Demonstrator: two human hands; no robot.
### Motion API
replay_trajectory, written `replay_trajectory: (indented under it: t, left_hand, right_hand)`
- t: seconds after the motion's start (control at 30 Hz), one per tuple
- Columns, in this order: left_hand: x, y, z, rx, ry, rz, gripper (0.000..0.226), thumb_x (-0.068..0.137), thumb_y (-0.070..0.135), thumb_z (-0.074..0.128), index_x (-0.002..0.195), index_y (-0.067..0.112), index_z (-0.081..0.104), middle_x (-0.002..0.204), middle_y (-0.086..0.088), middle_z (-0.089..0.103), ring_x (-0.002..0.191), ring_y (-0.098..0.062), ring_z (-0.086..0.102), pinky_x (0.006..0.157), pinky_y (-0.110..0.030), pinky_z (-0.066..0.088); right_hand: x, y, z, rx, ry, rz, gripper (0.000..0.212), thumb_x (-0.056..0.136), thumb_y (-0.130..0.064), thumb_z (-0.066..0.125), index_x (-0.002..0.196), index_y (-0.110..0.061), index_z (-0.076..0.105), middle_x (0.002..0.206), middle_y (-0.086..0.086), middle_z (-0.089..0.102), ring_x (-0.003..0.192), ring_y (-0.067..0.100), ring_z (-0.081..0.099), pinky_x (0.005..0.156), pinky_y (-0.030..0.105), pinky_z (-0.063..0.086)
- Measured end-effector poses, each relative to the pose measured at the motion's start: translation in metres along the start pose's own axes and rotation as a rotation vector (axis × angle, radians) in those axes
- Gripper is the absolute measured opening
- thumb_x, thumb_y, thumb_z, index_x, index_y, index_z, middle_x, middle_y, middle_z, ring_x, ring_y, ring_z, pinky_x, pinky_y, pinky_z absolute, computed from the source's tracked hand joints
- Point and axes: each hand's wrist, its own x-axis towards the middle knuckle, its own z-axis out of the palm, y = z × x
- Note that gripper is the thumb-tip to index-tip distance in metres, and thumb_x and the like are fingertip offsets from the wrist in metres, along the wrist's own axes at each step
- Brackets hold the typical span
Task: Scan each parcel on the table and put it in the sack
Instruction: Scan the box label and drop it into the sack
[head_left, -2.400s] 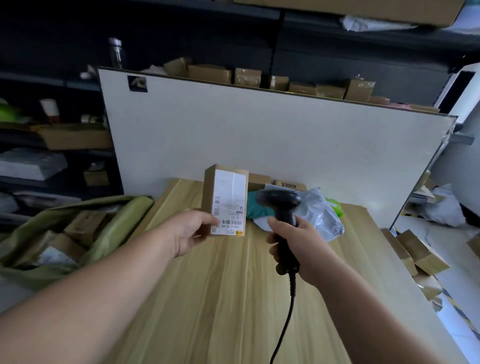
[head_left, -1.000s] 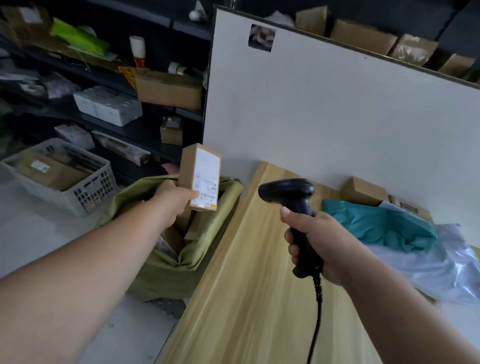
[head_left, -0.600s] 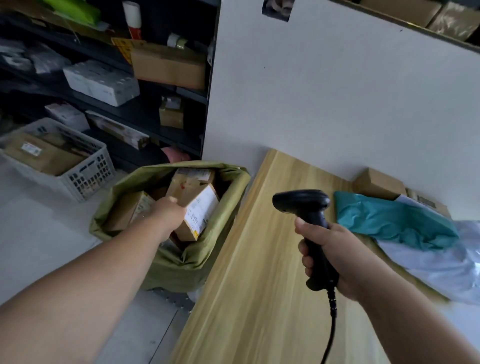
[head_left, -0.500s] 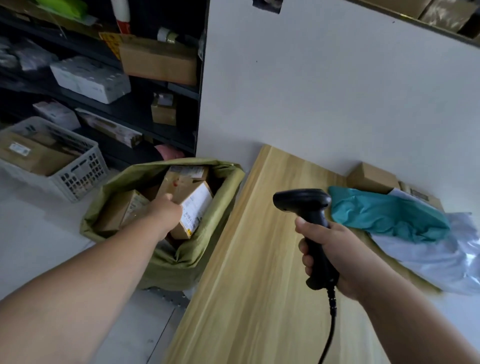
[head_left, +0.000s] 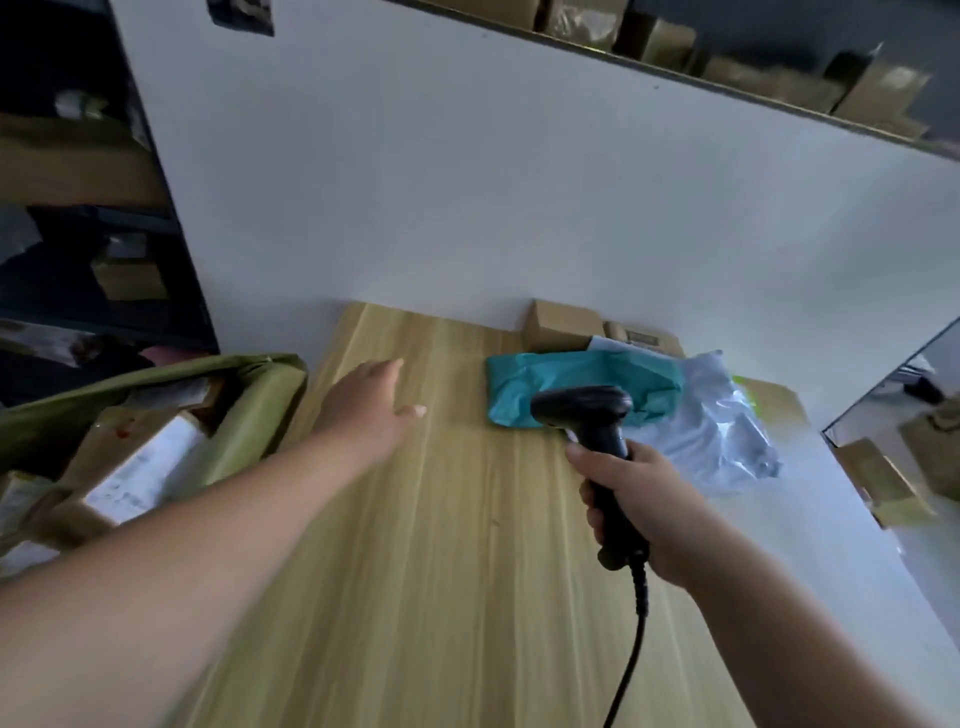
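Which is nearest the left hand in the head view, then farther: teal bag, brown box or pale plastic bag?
1. Teal bag, just right of the left hand.
2. Brown box, behind it, against the board.
3. Pale plastic bag, far right.

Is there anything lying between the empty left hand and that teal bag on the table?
Nothing visible. Only bare tabletop separates the left hand from the teal bag; the scanner in the right hand covers only the bag's right part.

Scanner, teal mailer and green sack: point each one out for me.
scanner (head_left: 582, 408): head view, on its black head.
teal mailer (head_left: 561, 374): head view, on its upper middle.
green sack (head_left: 265, 405): head view, on its rolled right rim.
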Motion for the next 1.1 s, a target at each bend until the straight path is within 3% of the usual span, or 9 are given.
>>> replay_trajectory:
  t: [0.17, 0.3, 0.47, 0.87, 1.1]
  left_hand:
    - [0.037, 0.107, 0.037, 0.020, -0.008, 0.115, 0.072, 0.088, 0.042, 0.059, 0.147, 0.013, 0.031, 0.149, -0.011, 0.038, 0.136, -0.026, 0.036, 0.108, -0.034, 0.030]
    - [0.077, 0.164, 0.058, 0.036, 0.006, 0.131, 0.071, 0.089, 0.042, 0.056, 0.148, 0.013, 0.028, 0.150, -0.009, 0.036, 0.138, -0.024, 0.033, 0.110, -0.035, 0.028]
    - [0.121, 0.205, 0.077, 0.055, 0.019, 0.148, 0.071, 0.091, 0.042, 0.055, 0.148, 0.010, 0.027, 0.148, -0.012, 0.037, 0.136, -0.027, 0.035, 0.109, -0.038, 0.030]
    - [0.222, 0.216, 0.139, 0.308, -0.075, 0.101, 0.079, 0.086, 0.045, 0.060, 0.149, 0.017, 0.021, 0.153, -0.003, 0.028, 0.140, -0.025, 0.026, 0.112, -0.039, 0.028]
    - [0.293, 0.204, 0.178, 0.475, -0.220, 0.122, 0.104, 0.074, 0.045, 0.072, 0.152, 0.018, 0.009, 0.158, -0.004, 0.015, 0.144, -0.028, 0.014, 0.116, -0.045, 0.022]
  right_hand:
    - [0.036, -0.015, -0.098, -0.125, 0.033, -0.134, 0.025, 0.093, -0.025, 0.067, 0.084, -0.010, 0.048, 0.053, -0.001, 0.051, 0.039, 0.017, 0.043, 0.038, 0.026, 0.037]
    - [0.078, -0.071, -0.170, -0.311, 0.079, -0.319, 0.023, 0.093, -0.022, 0.066, 0.080, -0.012, 0.050, 0.046, -0.004, 0.052, 0.034, 0.012, 0.043, 0.034, 0.021, 0.035]
    - [0.130, -0.126, -0.206, -0.335, 0.080, -0.484, 0.025, 0.090, -0.027, 0.070, 0.080, -0.013, 0.051, 0.053, 0.000, 0.054, 0.040, 0.016, 0.045, 0.037, 0.023, 0.036]
    - [0.255, -0.054, -0.206, 0.144, 0.052, -0.256, 0.023, 0.090, -0.026, 0.070, 0.080, -0.012, 0.055, 0.052, 0.000, 0.052, 0.040, 0.018, 0.044, 0.041, 0.028, 0.038]
    - [0.304, -0.028, -0.210, 0.258, 0.020, -0.204, 0.022, 0.089, -0.028, 0.071, 0.085, -0.012, 0.056, 0.055, 0.001, 0.054, 0.042, 0.016, 0.046, 0.040, 0.026, 0.039]
